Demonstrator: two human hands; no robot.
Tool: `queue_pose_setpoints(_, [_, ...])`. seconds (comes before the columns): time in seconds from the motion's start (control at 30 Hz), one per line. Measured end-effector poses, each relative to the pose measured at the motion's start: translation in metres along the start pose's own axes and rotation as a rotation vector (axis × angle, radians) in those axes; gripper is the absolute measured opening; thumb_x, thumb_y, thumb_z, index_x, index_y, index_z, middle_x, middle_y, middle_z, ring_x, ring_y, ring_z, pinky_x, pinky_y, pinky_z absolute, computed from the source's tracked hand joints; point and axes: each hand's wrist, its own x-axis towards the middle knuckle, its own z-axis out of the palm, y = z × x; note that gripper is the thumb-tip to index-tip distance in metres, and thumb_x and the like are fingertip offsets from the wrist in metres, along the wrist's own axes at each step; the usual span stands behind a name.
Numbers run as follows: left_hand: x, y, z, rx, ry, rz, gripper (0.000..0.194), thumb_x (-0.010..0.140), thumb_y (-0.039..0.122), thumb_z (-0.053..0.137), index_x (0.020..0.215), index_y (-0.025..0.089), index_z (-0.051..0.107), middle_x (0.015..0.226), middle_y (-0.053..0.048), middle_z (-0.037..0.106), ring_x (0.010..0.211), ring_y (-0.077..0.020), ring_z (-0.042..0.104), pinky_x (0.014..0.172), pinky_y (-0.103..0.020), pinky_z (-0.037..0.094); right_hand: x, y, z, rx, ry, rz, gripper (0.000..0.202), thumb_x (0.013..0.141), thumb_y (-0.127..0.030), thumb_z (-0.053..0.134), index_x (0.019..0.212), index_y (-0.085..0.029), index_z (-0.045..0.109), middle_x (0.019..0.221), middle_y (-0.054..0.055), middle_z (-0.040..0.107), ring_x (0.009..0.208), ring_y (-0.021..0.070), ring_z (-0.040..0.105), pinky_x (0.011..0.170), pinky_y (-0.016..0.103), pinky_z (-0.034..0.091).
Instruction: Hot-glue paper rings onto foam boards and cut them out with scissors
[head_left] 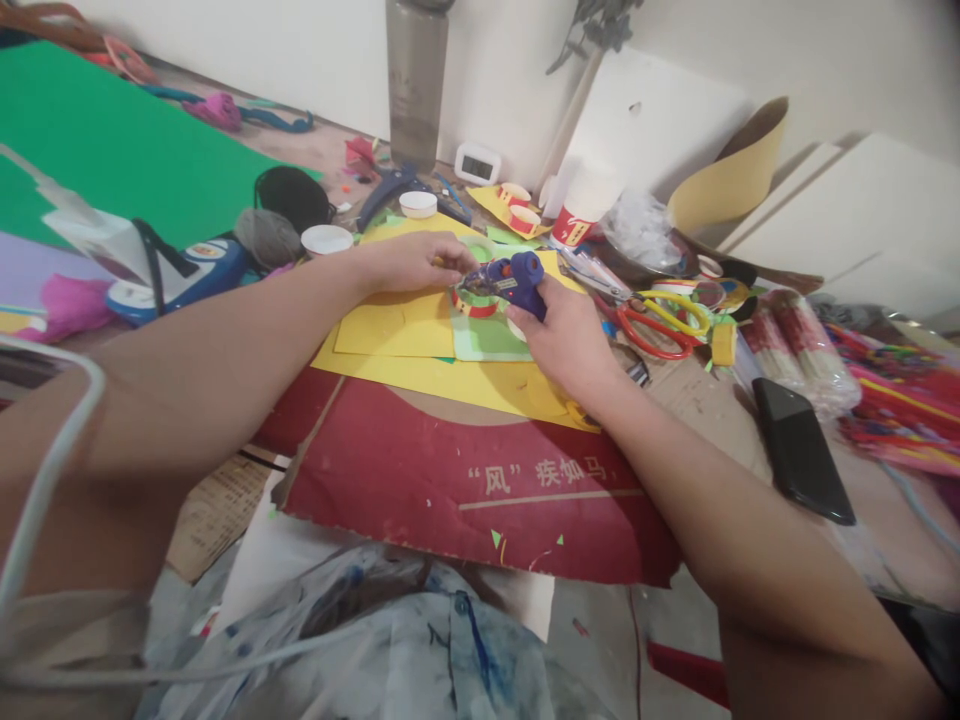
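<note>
Many loose items noted on the tabletop (337,145), crowding the work area on three sides. Listed at upper left of the frame: a green sheet (127,150). Listed at top centre: a grey bottle (417,90) and a white digital clock (478,163). Found near the right hand (568,325), right of centre: red and yellow scissors handles (630,322) and a red-and-white cup (576,228). Found farther right: a black phone (801,450). Crossing the foreground at lower left, in front of the left arm: a white cable (67,440).

Gripped in the right hand at frame centre: a blue glue gun (517,280), nozzle pointed left, dark label along its barrel. Seen just below the nozzle: a red-and-yellow ring (478,308) over light green paper (491,347), with yellow sheets (405,330) and red cardboard (390,470) beneath. Held close to the nozzle: the left hand (420,262), fingers bent; cannot tell whether gripping anything.
</note>
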Motion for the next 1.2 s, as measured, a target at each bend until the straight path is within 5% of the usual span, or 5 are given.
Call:
queue_pose_setpoints(0.57, [0.000,-0.001,0.000,-0.014,-0.024,-0.003,0.048,0.094,0.045,0.059,0.137,0.029,0.074,0.132,-0.004,0.072,0.121,-0.0236,0.065,0.110,-0.034,0.047,-0.006,0.000,-0.003,-0.059,0.078,0.029,0.020,0.095,-0.033,0.064,0.109,-0.021,0.072,0.097,0.015,0.077,0.097,0.0369,0.072,0.089,0.052,0.056])
queue_pose_setpoints(0.97, [0.001,0.001,0.002,-0.045,0.002,-0.028,0.044,0.092,0.041,0.061,0.131,0.027,0.077,0.130,-0.004,0.072,0.120,-0.0254,0.066,0.109,-0.036,0.047,-0.001,0.005,0.001,-0.050,0.018,-0.073,0.022,0.094,-0.032,0.065,0.111,-0.019,0.071,0.103,0.016,0.076,0.099,0.0364,0.069,0.090,0.050,0.053])
queue_pose_setpoints(1.2, [0.000,0.001,0.002,-0.052,0.015,-0.008,0.046,0.091,0.043,0.061,0.131,0.026,0.077,0.128,-0.005,0.073,0.119,-0.0256,0.066,0.108,-0.036,0.047,-0.003,0.006,-0.013,0.038,-0.080,-0.119,0.025,0.092,-0.031,0.068,0.113,-0.020,0.074,0.099,0.010,0.077,0.093,0.0317,0.070,0.084,0.043,0.051])
